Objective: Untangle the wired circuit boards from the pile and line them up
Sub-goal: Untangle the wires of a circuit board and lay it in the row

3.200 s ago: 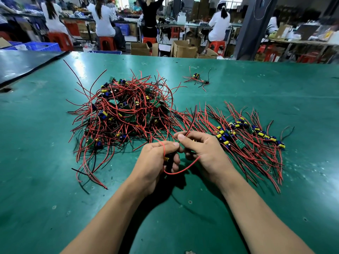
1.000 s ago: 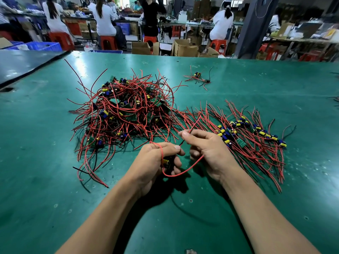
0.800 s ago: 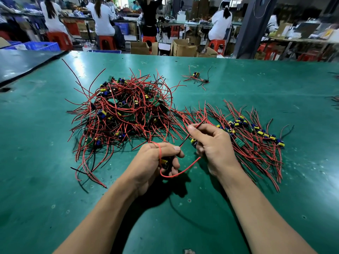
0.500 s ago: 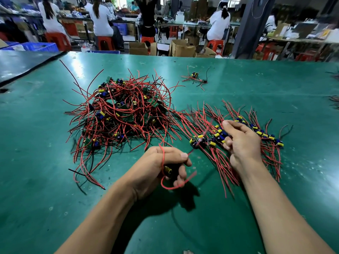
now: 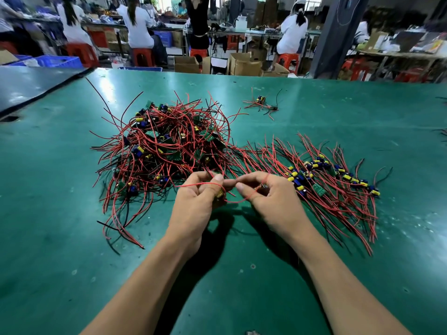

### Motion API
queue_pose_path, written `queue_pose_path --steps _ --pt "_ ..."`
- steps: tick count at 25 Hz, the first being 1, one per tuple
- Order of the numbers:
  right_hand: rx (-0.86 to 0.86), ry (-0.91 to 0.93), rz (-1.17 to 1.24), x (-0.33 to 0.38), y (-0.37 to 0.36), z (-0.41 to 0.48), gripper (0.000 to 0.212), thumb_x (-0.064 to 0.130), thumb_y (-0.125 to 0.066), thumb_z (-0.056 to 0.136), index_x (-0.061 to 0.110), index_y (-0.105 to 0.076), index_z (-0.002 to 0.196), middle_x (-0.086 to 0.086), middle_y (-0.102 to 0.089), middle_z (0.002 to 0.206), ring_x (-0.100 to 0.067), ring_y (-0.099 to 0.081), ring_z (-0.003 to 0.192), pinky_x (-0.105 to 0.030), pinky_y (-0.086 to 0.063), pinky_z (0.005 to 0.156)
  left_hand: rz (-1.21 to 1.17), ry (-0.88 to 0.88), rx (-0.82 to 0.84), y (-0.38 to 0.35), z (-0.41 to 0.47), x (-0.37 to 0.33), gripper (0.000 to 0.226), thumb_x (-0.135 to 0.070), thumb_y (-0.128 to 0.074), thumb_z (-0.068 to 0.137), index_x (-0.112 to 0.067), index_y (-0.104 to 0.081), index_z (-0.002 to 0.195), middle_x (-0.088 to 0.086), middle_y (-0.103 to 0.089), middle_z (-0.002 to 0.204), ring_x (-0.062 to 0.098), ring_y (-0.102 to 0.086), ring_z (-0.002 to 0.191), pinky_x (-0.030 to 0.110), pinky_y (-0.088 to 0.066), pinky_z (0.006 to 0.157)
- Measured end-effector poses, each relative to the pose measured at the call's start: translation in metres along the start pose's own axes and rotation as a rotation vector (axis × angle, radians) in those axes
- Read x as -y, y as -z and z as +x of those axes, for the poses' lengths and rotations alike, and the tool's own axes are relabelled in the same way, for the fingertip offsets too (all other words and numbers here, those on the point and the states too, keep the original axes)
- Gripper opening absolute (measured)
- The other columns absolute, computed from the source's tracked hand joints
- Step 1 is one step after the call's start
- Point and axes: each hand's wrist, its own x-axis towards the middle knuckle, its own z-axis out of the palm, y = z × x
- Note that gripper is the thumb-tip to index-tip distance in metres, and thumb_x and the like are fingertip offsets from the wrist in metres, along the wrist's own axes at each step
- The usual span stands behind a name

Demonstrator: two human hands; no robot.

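Observation:
A tangled pile [image 5: 167, 151] of small circuit boards with red and black wires lies on the green table [image 5: 72, 238], left of centre. To its right several boards [image 5: 333, 175] lie in a row with their wires fanned toward me. My left hand [image 5: 200, 201] grips a small board with a yellow part, and a red wire loops over its fingers. My right hand [image 5: 268, 197] sits just to the right, pinching the same red wire [image 5: 238, 201] near another small board between its fingers. The hands almost touch, in front of the pile.
One stray wired board [image 5: 262, 103] lies farther back on the table. A dark table [image 5: 29, 85] adjoins at the left. Beyond the far edge stand cardboard boxes [image 5: 242, 64], red stools and several seated workers at benches.
My right hand went out to the row on the right, then came back beside my left hand and took hold of the red wire again. The left hand kept its board.

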Motion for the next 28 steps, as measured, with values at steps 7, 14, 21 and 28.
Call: queue_pose_path --steps 7,14,21,28 --pt "0.135 -0.013 0.125 0.015 -0.018 -0.013 0.016 0.029 -0.084 0.080 0.027 -0.073 0.091 0.020 -0.071 0.072 0.007 -0.059 0.058 -0.007 -0.041 0.058 -0.139 -0.023 -0.036 -0.003 -0.001 -0.006 0.007 -0.014 -0.059 0.095 -0.011 -0.052 0.095 0.012 -0.076 0.098 0.027 -0.072 0.085 0.039 -0.060 0.072" --pt "-0.013 -0.152 0.363 0.019 -0.016 -0.008 0.013 0.032 -0.072 0.091 0.021 -0.075 0.086 0.001 -0.070 0.063 -0.013 -0.061 0.046 -0.022 -0.046 0.045 0.089 -0.022 -0.018 -0.002 -0.005 -0.003 0.017 -0.023 -0.065 0.092 -0.008 -0.071 0.098 0.015 -0.074 0.096 0.025 -0.065 0.087 0.045 -0.053 0.078" --pt "0.014 -0.479 0.879 0.027 -0.011 0.000 0.041 0.037 -0.045 0.105 0.015 -0.074 0.087 -0.003 -0.072 0.077 -0.009 -0.050 0.044 -0.020 -0.043 0.043 -0.058 0.098 0.031 -0.001 -0.005 -0.005 0.016 -0.029 -0.077 0.074 -0.018 -0.077 0.085 0.002 -0.074 0.082 0.009 -0.060 0.064 0.020 -0.047 0.056" --pt "0.140 -0.443 0.825 0.023 -0.002 0.003 0.046 0.046 -0.041 0.103 0.026 -0.080 0.089 0.003 -0.073 0.082 -0.009 -0.053 0.056 -0.021 -0.043 0.050 -0.294 0.268 0.396 0.005 -0.004 -0.010 0.034 -0.001 -0.071 0.074 -0.016 -0.075 0.105 0.011 -0.072 0.110 0.023 -0.072 0.088 0.028 -0.058 0.069"
